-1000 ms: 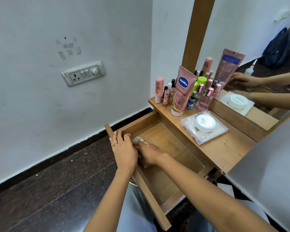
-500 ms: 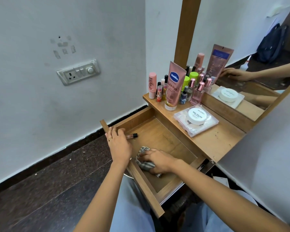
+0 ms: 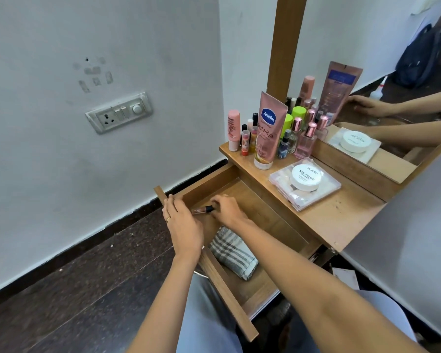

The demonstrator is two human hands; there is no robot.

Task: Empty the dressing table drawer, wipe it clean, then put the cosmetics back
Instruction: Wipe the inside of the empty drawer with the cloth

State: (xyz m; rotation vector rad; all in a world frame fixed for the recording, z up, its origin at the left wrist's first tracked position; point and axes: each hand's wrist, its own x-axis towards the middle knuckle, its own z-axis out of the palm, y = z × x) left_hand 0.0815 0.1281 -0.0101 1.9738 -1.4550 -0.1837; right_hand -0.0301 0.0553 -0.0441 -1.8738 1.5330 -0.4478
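Drawer (image 3: 242, 305) pulled open w/ striped cloth (image 3: 231, 252) lying loose inside, left hand (image 3: 182, 225) draped palm-down on its front edge, right hand (image 3: 227, 208) pinching black cap of pink lip-gloss tube (image 3: 201, 210), tube horizontal, cap toward right hand.

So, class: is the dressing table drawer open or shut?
Open. The drawer is pulled out from under the tabletop, its wooden floor exposed, with a striped cloth lying inside.
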